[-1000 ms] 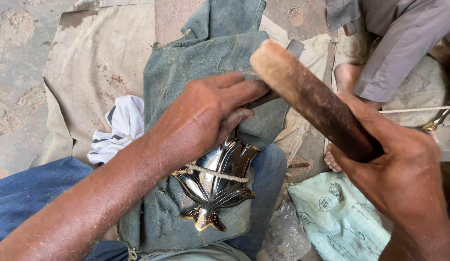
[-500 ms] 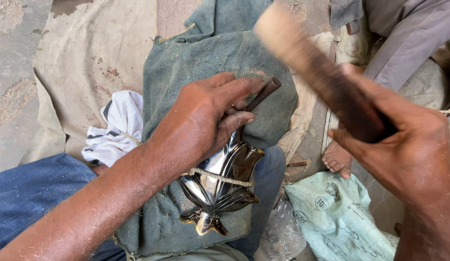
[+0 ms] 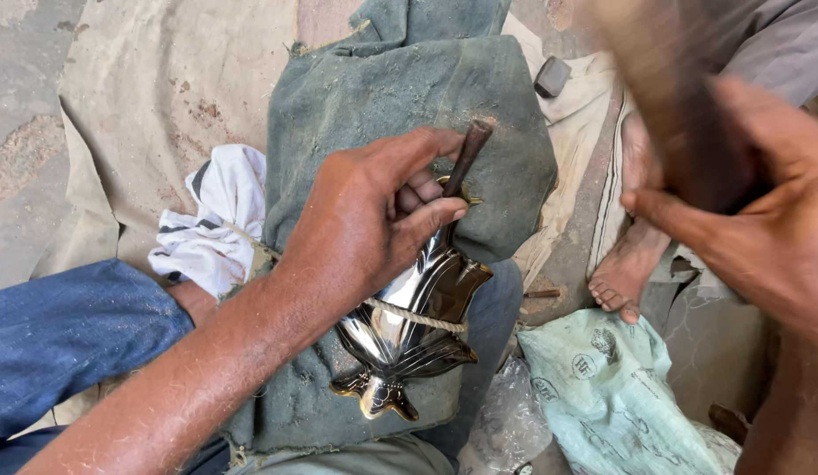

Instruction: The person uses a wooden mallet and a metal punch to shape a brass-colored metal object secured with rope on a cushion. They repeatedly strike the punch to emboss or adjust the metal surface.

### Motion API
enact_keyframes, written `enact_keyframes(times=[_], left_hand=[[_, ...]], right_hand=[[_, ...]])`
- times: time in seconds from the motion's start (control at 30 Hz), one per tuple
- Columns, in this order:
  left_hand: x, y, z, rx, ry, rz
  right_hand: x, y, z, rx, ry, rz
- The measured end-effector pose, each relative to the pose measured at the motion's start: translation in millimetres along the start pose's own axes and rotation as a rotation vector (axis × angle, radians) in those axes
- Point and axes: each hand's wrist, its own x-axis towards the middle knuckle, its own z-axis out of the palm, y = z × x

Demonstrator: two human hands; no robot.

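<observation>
My left hand (image 3: 374,215) grips a dark metal punch (image 3: 466,158), its tip set on a shiny leaf-shaped metal piece (image 3: 409,330). That piece lies on a green cloth (image 3: 409,97) over my lap, tied down by a rope (image 3: 418,318). My right hand (image 3: 752,237) is raised at the right and holds a wooden mallet (image 3: 664,97), which is blurred by motion above and to the right of the punch.
A white rag (image 3: 211,220) lies left of the green cloth on a tan sheet (image 3: 154,88). Another person's bare foot (image 3: 628,255) rests at right. A pale green printed bag (image 3: 611,396) and crumpled plastic (image 3: 505,422) lie at lower right.
The mallet has swung up and away to the right, off the punch head. My left hand keeps the punch on the metal piece.
</observation>
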Motion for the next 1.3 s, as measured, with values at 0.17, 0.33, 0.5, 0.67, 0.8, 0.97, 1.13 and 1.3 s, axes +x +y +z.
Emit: enact_keyframes(times=[0.17,0.33,0.5,0.67,0.8,0.97,1.13,1.3], left_hand=[[1.0,3.1,-0.5,0.025,0.001,0.023],[2.2,3.9,-0.6,0.045,-0.059,-0.106],[-7.0,0.9,-13.4,-0.174,0.132,-0.029],[-4.3,-6.6,-10.4,-0.281,0.115,0.008],[-3.4,-4.1,1.5,-0.069,0.129,0.164],[-9.5,-0.7,3.3,0.183,0.104,0.311],[-12.8,-5.2,14.2,0.257,0.209,0.308],[-13.3,-7.5,18.9,0.264,0.229,0.283]], right_hand=[[-4.4,8.5,-2.2,-0.114,-0.122,-0.042],[-18.9,24.7,-6.9,-0.608,-0.147,0.505],[-43.0,15.4,-1.0,0.009,-0.029,0.173],[-66.8,18.9,25.3,0.667,0.169,0.494],[-87.1,21.5,16.1,0.878,0.187,0.204],[-91.1,-3.6,14.2,0.632,0.159,0.251],[-80.4,-27.0,3.7,0.075,0.172,0.104],[-74.1,-35.9,-4.3,-0.479,0.032,0.128]])
